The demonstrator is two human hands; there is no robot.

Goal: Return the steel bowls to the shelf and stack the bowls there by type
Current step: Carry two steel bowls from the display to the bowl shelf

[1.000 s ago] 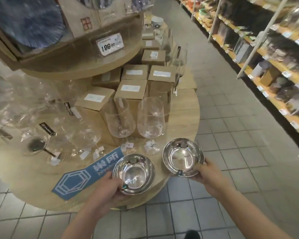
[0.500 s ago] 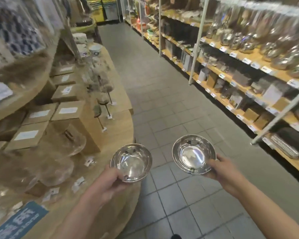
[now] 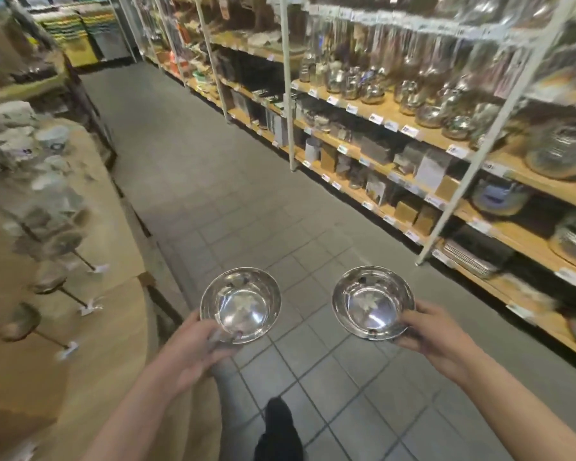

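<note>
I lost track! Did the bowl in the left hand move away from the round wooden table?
Yes. The left bowl was over the wooden table; now it is out past its edge, over the floor tiles.

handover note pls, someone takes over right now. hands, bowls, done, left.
Left hand: grip on the near rim of the left steel bowl, held upright over the aisle floor.
Right hand: grip on the right edge of the right steel bowl, also upright.
Both bowls look empty and are apart, not stacked.
The shelf with steel ware is ahead on the right; the round wooden display with glasses is on the left.
Done: both bowls are in hand, off the display.
Left: reach the shelf, set the bowls down, stack by type.
</note>
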